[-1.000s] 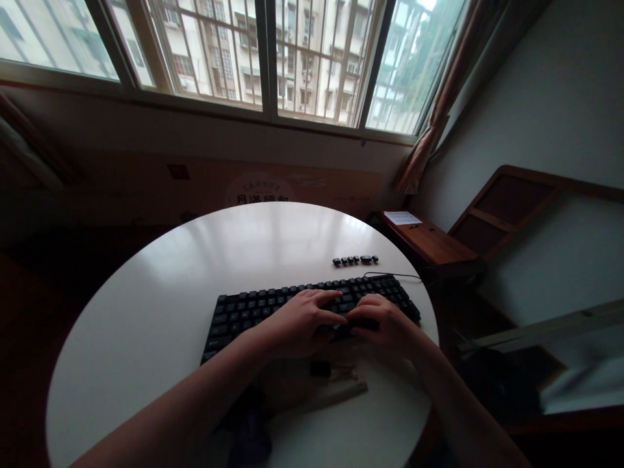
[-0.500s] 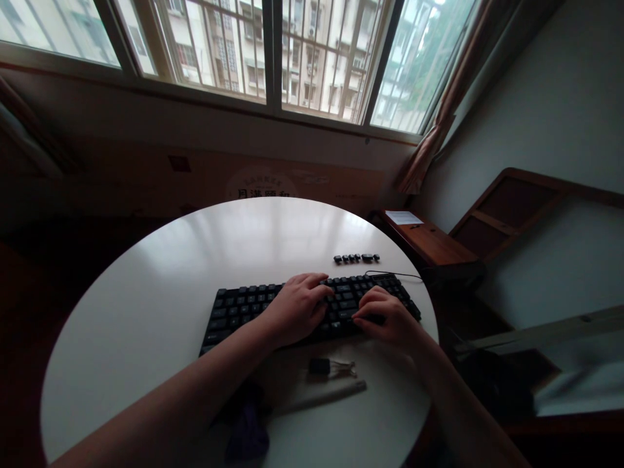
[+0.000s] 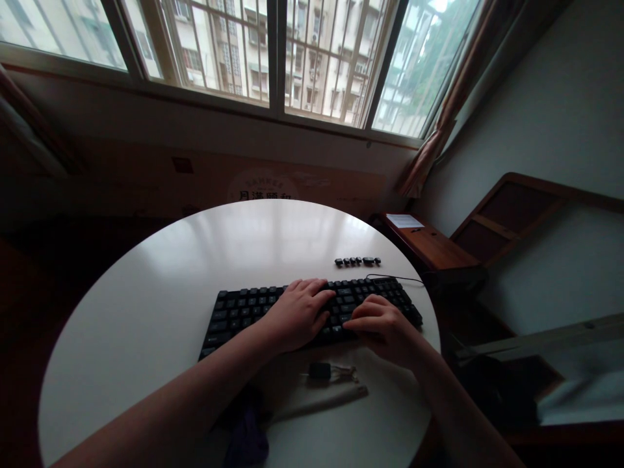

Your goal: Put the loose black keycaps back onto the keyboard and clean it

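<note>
A black keyboard (image 3: 244, 309) lies on the round white table (image 3: 160, 286). My left hand (image 3: 297, 312) rests flat on the middle keys with its fingers stretched out. Just to the right, my right hand (image 3: 383, 325) lies over the right part of the keyboard, fingers curled and pressed together on a key; I cannot make out whether anything is in them. A row of several loose black keycaps (image 3: 357, 261) sits on the table behind the keyboard. In front of the keyboard lie a small wire key puller (image 3: 326, 372) and a pale stick-like tool (image 3: 324, 398).
A dark purple cloth (image 3: 246, 435) lies at the table's near edge under my left forearm. The keyboard's cable (image 3: 400, 278) runs off to the right. A wooden side table (image 3: 429, 244) with a paper stands to the right, and a window is behind.
My left hand has slid slightly up and left across the keys. My right hand has shifted a little left along the lower key rows. The view has tilted slightly.
</note>
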A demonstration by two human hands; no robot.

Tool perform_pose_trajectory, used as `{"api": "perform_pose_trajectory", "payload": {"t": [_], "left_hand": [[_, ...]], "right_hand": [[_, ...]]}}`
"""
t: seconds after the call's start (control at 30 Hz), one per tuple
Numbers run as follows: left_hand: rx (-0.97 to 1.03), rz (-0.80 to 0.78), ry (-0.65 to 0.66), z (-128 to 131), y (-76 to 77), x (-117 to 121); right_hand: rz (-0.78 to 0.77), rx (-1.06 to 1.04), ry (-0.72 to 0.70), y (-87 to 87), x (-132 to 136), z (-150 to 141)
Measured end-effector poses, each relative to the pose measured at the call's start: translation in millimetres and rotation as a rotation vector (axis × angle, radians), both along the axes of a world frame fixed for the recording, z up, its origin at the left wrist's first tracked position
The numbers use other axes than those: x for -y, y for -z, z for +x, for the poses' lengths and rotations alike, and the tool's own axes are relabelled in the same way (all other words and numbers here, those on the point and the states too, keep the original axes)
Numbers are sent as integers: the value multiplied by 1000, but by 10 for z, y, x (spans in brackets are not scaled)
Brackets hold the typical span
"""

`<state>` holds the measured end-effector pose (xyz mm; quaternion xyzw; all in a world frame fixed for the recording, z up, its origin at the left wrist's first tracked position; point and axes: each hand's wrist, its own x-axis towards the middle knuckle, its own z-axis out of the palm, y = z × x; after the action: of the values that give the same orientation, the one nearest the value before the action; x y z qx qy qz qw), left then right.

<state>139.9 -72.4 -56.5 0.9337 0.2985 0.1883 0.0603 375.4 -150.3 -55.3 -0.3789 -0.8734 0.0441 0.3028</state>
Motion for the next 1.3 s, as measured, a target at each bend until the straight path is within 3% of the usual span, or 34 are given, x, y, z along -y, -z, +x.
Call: {"api": "perform_pose_trajectory", "payload": {"t": [0.47, 0.7, 1.3], "left_hand": [[-15, 2, 1, 1, -7, -10], [7, 19, 22, -11, 1, -20], [-11, 17, 23, -13, -9, -9]], "right_hand": [[-70, -85, -43, -22, 8, 6], [-72, -204, 131, 47, -18, 89], [-32, -58, -1, 23, -4, 3]]}}
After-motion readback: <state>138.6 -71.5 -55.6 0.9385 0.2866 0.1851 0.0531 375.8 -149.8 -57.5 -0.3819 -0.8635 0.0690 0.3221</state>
